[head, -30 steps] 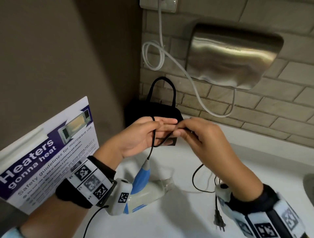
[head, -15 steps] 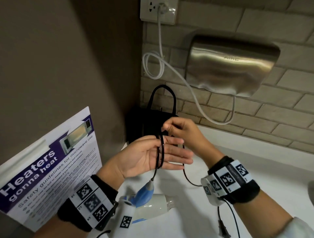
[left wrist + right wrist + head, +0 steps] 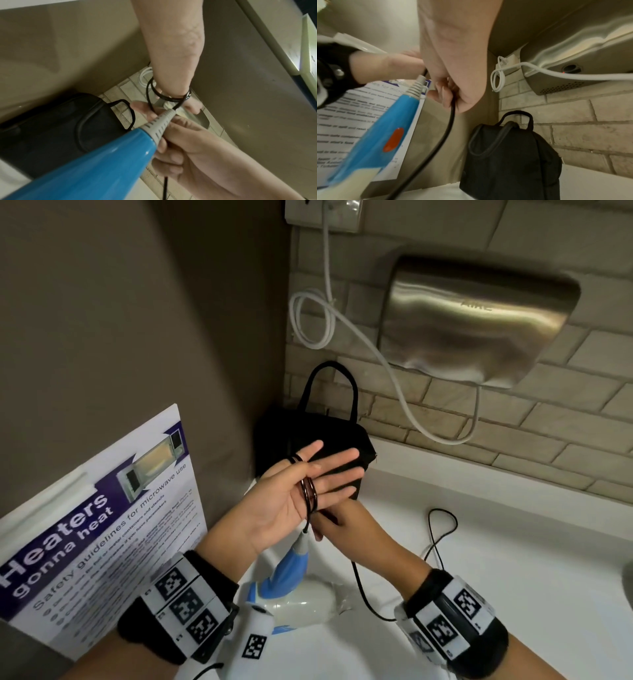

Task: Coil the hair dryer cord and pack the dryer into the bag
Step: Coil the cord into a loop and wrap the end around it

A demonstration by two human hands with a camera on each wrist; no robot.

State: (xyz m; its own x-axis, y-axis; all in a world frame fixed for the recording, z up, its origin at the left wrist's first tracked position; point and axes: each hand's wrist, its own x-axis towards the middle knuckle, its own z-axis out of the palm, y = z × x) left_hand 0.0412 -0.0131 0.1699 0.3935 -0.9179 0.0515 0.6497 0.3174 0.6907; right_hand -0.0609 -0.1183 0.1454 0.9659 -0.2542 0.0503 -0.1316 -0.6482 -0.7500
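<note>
A: How many turns of the cord (image 3: 309,495) sit on the left hand (image 3: 294,497)?

B: Two black loops, side by side across the straight, spread fingers at frame centre of the head view.

A: And the right hand (image 3: 337,527)?

B: Just below the left one. Its fingers are curled round the cord, pinching it, as the right wrist view shows.

A: Where is the hair dryer (image 3: 294,587)?

B: One dryer, blue handle and white body, at lower centre. It hangs by its cord under the left palm, over the white counter (image 3: 513,559).

A: The bag (image 3: 329,440)?

B: One black bag with two handles, standing in the corner behind the hands.

A: Anything else?

B: One steel hand dryer (image 3: 476,320) at upper right, one white cable (image 3: 342,313), one microwave poster (image 3: 102,501) at lower left.
</note>
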